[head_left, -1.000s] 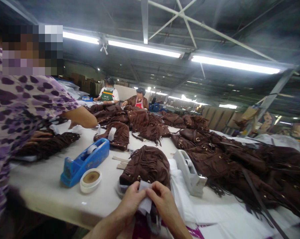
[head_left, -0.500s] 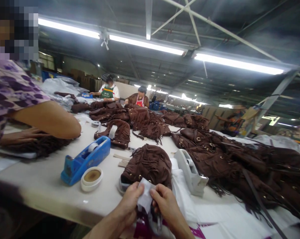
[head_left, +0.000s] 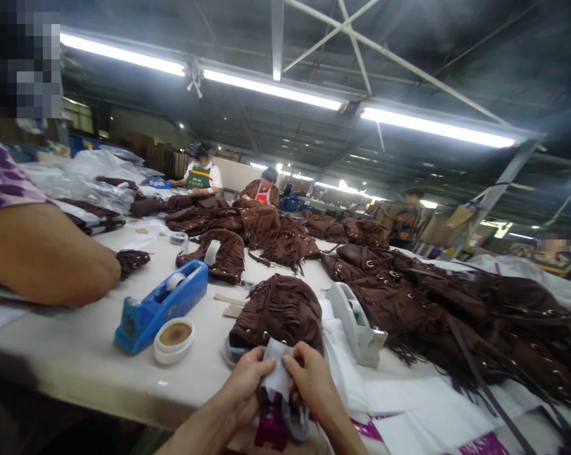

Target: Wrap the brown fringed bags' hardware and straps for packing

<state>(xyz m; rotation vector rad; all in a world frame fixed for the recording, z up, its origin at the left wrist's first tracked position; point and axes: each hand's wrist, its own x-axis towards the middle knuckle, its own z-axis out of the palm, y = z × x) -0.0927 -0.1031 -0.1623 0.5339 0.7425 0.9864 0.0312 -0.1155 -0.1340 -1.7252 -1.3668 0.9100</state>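
My left hand (head_left: pixel 247 385) pinches the left side of a small piece of thin white paper (head_left: pixel 276 370). On its right side, my right hand (head_left: pixel 311 376) is closed with thumb and fingers, so both hands hold the paper between them. Below the paper hangs a greyish loop (head_left: pixel 298 424); what it belongs to is hidden by my hands. Right behind my hands lies a brown fringed bag (head_left: pixel 280 309) with gold-coloured eyelets along its near edge.
A blue tape dispenser (head_left: pixel 159 309) and a round white tub (head_left: pixel 174 341) stand left, a grey tape dispenser (head_left: pixel 356 322) right. Brown bags (head_left: pixel 437 303) pile up at right. White sheets (head_left: pixel 422 411) lie near front right. A co-worker's arm (head_left: pixel 52 253) reaches in at left.
The co-worker's arm at left has come lower and nearer, uncovering more of the table behind. The view has shifted slightly. My hands keep their hold on the paper, which is bent over slightly more.
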